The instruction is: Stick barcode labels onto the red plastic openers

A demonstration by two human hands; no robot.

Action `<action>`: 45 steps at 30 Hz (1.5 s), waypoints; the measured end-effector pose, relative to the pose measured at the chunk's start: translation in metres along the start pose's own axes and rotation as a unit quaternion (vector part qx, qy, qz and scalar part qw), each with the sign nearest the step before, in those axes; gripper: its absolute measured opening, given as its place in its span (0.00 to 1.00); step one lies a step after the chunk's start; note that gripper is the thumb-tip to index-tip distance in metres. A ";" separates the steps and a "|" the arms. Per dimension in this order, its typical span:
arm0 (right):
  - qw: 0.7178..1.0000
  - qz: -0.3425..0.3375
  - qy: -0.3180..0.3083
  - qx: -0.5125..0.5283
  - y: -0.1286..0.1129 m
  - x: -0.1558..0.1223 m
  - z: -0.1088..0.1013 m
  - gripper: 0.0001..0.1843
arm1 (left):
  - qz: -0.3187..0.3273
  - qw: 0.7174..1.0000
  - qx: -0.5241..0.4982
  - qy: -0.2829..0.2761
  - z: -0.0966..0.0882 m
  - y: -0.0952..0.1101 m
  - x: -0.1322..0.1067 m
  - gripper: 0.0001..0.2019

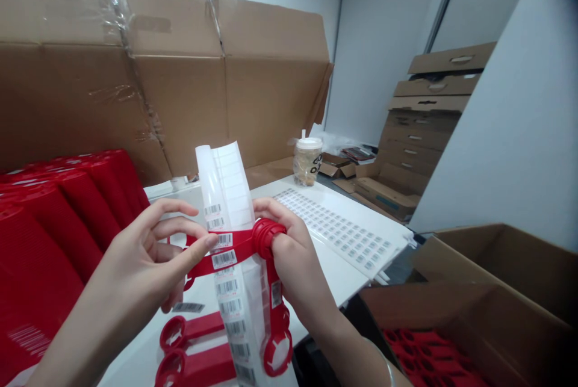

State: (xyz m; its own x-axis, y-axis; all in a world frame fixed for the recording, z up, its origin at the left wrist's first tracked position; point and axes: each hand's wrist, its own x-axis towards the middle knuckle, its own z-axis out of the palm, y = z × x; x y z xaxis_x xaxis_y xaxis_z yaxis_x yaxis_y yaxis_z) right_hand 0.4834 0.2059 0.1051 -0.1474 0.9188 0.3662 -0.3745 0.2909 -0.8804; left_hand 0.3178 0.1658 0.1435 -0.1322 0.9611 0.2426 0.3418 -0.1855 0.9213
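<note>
My right hand (291,248) is closed around the ring ends of several red plastic straps (246,245). Two of the straps stretch left, each bearing a barcode label, and another hangs down. From the left, my left hand (158,248) pinches the upper strap, its thumb on the edge of a barcode label (223,240). A long strip of barcode labels (232,306) on white backing runs upright behind the straps, its top curling over. Below lie more red straps with ring ends (205,327) on the white table (130,369), near a loose barcode label (188,307).
Stacked red ribbed pieces (67,212) stand at left before large cardboard boxes (180,86). A label sheet (334,227) and a lidded cup (307,161) sit on the table's far side. An open carton (451,303) at lower right contains red pieces. Flat boxes (419,122) are stacked behind.
</note>
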 end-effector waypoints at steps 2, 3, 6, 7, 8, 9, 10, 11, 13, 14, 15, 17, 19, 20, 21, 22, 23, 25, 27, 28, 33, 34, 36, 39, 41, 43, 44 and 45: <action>1.000 0.000 0.001 0.000 0.000 0.000 0.000 0.19 | -0.002 1.000 -0.002 -0.003 -0.001 -0.001 0.001 0.25; 1.000 -0.001 0.002 -0.002 0.000 0.001 0.000 0.20 | -0.004 1.000 -0.003 -0.007 -0.002 -0.002 0.001 0.25; 1.000 -0.001 0.003 -0.007 -0.001 0.001 -0.001 0.22 | -0.006 1.000 -0.003 -0.017 -0.004 -0.003 0.002 0.26; 1.000 -0.001 0.002 -0.007 -0.001 0.001 -0.001 0.22 | -0.006 1.000 -0.003 -0.020 -0.004 -0.004 0.002 0.26; 1.000 -0.001 0.001 -0.007 -0.001 0.001 -0.001 0.22 | -0.007 1.000 -0.003 -0.021 -0.004 -0.004 0.002 0.26; 1.000 -0.001 0.000 -0.007 -0.001 0.001 -0.001 0.22 | -0.009 1.000 -0.004 -0.020 -0.004 -0.003 0.002 0.25; 1.000 -0.001 -0.001 -0.006 -0.001 0.001 -0.001 0.22 | -0.011 1.000 -0.005 -0.019 -0.004 -0.003 0.002 0.24; 1.000 -0.002 -0.002 -0.006 -0.001 0.001 -0.001 0.22 | -0.012 1.000 -0.007 -0.020 -0.003 -0.003 0.002 0.24; 1.000 -0.006 -0.002 -0.008 -0.001 0.000 0.000 0.22 | -0.010 1.000 -0.011 -0.020 -0.003 -0.003 0.002 0.24; 1.000 -0.007 -0.001 -0.008 -0.001 0.000 0.001 0.22 | -0.007 1.000 -0.011 -0.020 -0.003 -0.003 0.002 0.24; 1.000 -0.007 0.001 -0.008 -0.001 0.000 0.001 0.22 | -0.005 1.000 -0.011 -0.020 -0.003 -0.003 0.002 0.24; 1.000 -0.004 0.004 -0.006 -0.002 -0.001 0.002 0.21 | -0.003 1.000 -0.010 -0.019 -0.003 -0.003 0.002 0.23; 1.000 -0.002 0.004 -0.004 -0.002 0.000 0.001 0.21 | -0.004 1.000 -0.011 -0.020 -0.003 -0.003 0.003 0.23; 1.000 -0.001 0.002 -0.003 -0.002 0.000 0.001 0.20 | -0.004 1.000 -0.013 -0.021 -0.004 -0.003 0.003 0.23; 1.000 -0.001 0.000 -0.002 -0.002 0.000 0.001 0.20 | -0.004 1.000 -0.015 -0.022 -0.004 -0.003 0.002 0.24; 1.000 0.000 -0.002 -0.001 -0.002 0.000 0.001 0.20 | -0.006 1.000 -0.016 -0.024 -0.004 -0.003 0.002 0.24; 1.000 0.001 -0.003 0.001 -0.002 0.000 0.001 0.20 | -0.008 1.000 -0.016 -0.025 -0.004 -0.003 0.002 0.23; 1.000 0.003 -0.005 0.004 -0.002 0.000 0.001 0.21 | -0.009 1.000 -0.014 -0.026 -0.003 -0.002 0.001 0.23; 1.000 0.002 -0.005 0.003 -0.003 -0.002 0.002 0.22 | -0.008 1.000 -0.007 -0.023 -0.001 -0.002 0.002 0.23; 1.000 0.000 -0.003 0.000 -0.003 -0.003 0.002 0.23 | -0.007 1.000 -0.001 -0.021 0.000 -0.003 0.002 0.22; 1.000 -0.002 0.009 -0.022 -0.003 -0.003 0.001 0.23 | 0.009 0.997 0.077 -0.008 0.001 -0.012 0.012 0.23; 1.000 0.001 0.010 -0.024 -0.002 -0.002 0.001 0.22 | 0.020 0.993 0.117 0.011 -0.001 -0.015 0.014 0.24; 0.999 -0.003 0.015 -0.033 -0.001 0.000 0.000 0.22 | 0.038 0.973 0.220 0.053 -0.004 -0.017 0.016 0.27; 0.996 -0.036 0.029 -0.070 0.000 0.001 0.001 0.21 | 0.055 0.936 0.337 0.083 -0.005 -0.017 0.014 0.32; 0.992 -0.066 0.035 -0.103 0.000 -0.001 0.003 0.22 | 0.068 0.925 0.367 0.069 -0.003 -0.014 0.011 0.37; 0.985 -0.098 0.044 -0.137 0.000 -0.005 0.005 0.21 | 0.068 0.922 0.378 0.048 -0.001 -0.011 0.009 0.39; 0.981 -0.113 0.051 -0.152 0.001 -0.007 0.006 0.21 | 0.062 0.924 0.377 0.033 0.000 -0.011 0.009 0.39; 0.977 -0.125 0.055 -0.166 0.002 -0.010 0.007 0.21 | 0.052 0.927 0.370 0.019 -0.001 -0.010 0.010 0.40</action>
State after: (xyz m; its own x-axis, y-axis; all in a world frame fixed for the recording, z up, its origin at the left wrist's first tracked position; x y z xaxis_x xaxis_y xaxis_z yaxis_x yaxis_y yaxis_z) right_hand 0.4777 0.1956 0.1021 0.0162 0.8260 0.5634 -0.0668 0.5632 -0.8236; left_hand 0.3126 0.1769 0.1370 -0.0900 0.9353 0.3422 0.8981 -0.0723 0.4338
